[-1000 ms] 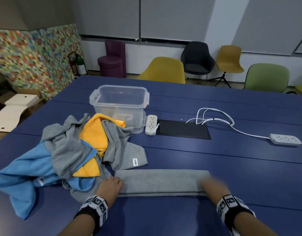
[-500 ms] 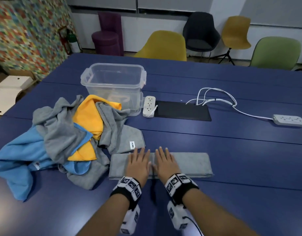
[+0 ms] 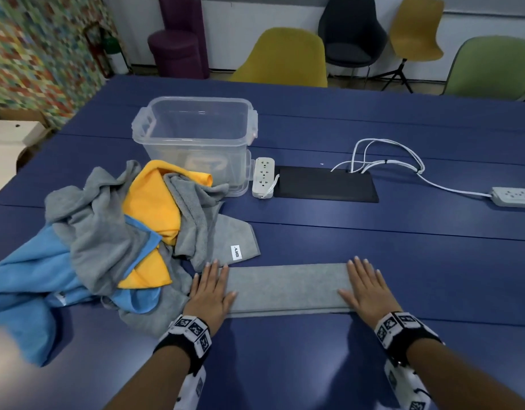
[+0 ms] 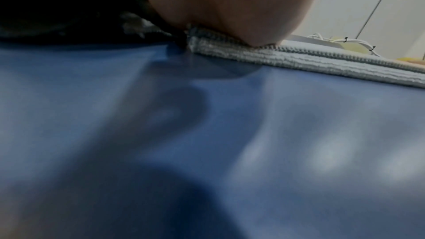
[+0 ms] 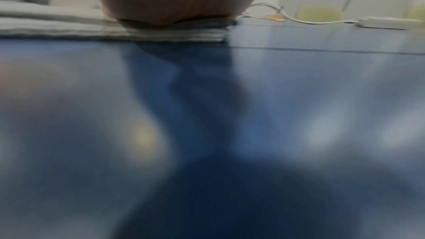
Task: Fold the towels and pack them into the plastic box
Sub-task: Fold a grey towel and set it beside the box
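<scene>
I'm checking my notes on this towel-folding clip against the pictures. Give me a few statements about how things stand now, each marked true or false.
1. Both hands lie flat on the folded grey towel, left hand at one end, right hand at the other. True.
2. The plastic box already holds a folded towel. False: nothing is packed in it yet.
3. A yellow towel lies in the unfolded pile. True.
4. The left hand grips the blue towel. False: it presses the grey towel, fingers straight.
5. A white power strip lies beside the box. True.
</scene>
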